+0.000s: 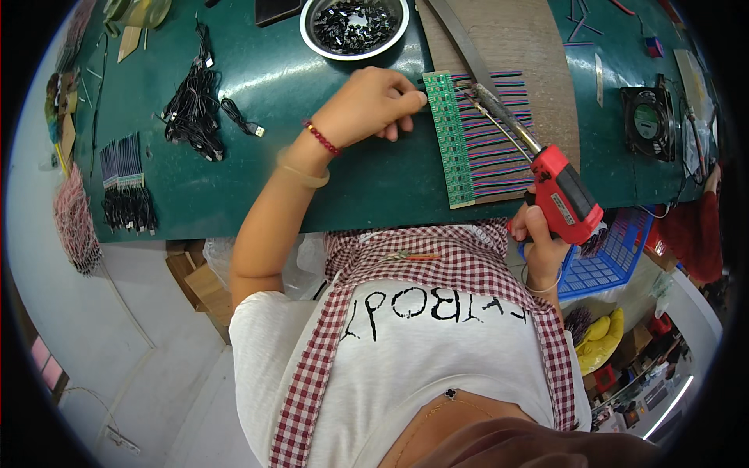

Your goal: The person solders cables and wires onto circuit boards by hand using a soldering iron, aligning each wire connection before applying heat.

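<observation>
A green circuit board panel (pixel 450 148) lies on a brown wooden board (pixel 538 35), with rows of multicoloured wires (pixel 499 160) running off its right side. At the panel's upper left edge, my left hand (pixel 378 103) is closed, thumb and fingers pinched together. Whatever sits between those fingertips is hidden or too small to name. My right hand (pixel 544 243) is wrapped round the grip of a red and black soldering gun (pixel 566 195). Its thin metal tip points up and left, over the wires near the panel's top.
Beyond my left hand stands a metal bowl (pixel 355 54) of small black parts. A flat metal strip (pixel 460 39) crosses the wooden board. Bundled black cables (pixel 195 109) and bunched wires (pixel 125 187) lie left; a black fan (pixel 647 123) is right. A blue basket (pixel 601 269) is below the table edge.
</observation>
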Available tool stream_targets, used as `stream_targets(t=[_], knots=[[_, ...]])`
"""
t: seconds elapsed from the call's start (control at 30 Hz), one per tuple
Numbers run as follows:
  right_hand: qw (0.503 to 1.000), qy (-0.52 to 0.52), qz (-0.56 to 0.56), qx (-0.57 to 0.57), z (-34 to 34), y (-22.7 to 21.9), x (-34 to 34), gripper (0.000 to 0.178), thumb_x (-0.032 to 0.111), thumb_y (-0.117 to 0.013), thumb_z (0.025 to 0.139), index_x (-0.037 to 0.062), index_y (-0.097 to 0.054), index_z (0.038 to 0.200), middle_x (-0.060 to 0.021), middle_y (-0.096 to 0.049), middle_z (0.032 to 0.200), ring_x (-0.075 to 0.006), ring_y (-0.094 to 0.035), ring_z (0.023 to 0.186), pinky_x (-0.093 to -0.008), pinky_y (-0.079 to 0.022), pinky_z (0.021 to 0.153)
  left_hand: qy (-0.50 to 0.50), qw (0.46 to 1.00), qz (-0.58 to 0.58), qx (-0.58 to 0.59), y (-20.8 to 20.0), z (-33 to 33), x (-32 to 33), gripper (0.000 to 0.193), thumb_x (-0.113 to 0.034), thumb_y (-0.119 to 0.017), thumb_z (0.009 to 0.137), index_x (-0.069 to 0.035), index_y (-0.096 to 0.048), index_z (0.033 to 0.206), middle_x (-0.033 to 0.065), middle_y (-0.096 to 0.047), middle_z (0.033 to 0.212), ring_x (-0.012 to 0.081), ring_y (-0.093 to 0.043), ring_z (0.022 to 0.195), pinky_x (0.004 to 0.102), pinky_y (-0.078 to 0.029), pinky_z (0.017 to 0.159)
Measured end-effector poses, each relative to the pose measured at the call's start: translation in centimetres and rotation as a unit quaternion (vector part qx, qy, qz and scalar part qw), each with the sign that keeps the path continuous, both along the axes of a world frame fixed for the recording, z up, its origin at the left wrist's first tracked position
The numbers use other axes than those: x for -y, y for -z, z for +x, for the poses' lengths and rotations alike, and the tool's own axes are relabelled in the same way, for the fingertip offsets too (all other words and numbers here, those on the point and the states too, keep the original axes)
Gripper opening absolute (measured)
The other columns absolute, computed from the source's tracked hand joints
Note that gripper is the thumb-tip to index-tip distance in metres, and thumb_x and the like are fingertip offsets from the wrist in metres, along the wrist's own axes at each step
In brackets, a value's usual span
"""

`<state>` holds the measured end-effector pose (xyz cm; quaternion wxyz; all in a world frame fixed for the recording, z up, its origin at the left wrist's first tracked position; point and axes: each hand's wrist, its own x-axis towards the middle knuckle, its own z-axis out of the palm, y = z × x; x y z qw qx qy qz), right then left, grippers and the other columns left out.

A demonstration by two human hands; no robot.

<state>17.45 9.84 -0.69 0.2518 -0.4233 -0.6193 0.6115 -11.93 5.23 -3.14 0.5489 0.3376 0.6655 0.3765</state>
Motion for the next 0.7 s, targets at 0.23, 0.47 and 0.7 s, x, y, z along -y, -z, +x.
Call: stream_targets(t=[0.23, 0.47, 0.7], knots=[[0.998, 0.029, -0.029, -0.045, -0.1, -0.4, -0.7, 0.029, 0.008, -0.053, 0.087, -0.0046, -0.045, 0.112, -0.0068, -0.048, 0.059, -0.0111, -0.042, 0.047, -0.0255, -0.037, 0.047, -0.036, 0.780, 0.135, -0.610, 1.4, -5.6, -2.2, 0.016, -0.023, -0.061, 0.081, -0.007, -0.064, 0.083, 0.0091, -0.064, 0.076, 0.0278, -0.060, 0.070, 0.0374, -0.049, 0.064], [0.995, 0.047, -0.014, -0.083, 0.0, -0.3, -0.7, 0.028, 0.008, -0.054, 0.086, -0.0055, -0.047, 0.110, -0.0070, -0.048, 0.060, -0.0110, -0.042, 0.047, -0.0249, -0.037, 0.046, 0.059, 0.786, 0.063, -0.612, 1.8, -5.9, -3.3, 0.014, -0.019, -0.063, 0.078, -0.005, -0.061, 0.081, 0.0111, -0.063, 0.085, 0.0300, -0.059, 0.086, 0.0414, -0.048, 0.074], [0.993, 0.053, -0.001, -0.110, -0.7, -0.8, -1.4, 0.028, 0.009, -0.053, 0.086, -0.0057, -0.047, 0.109, -0.0068, -0.048, 0.060, -0.0108, -0.042, 0.046, -0.0235, -0.035, 0.044, 0.040, 0.799, 0.112, -0.590, 1.8, -5.7, -3.2, 0.016, -0.021, -0.061, 0.079, -0.005, -0.062, 0.080, 0.0125, -0.064, 0.085, 0.0315, -0.060, 0.083, 0.0430, -0.048, 0.072]])
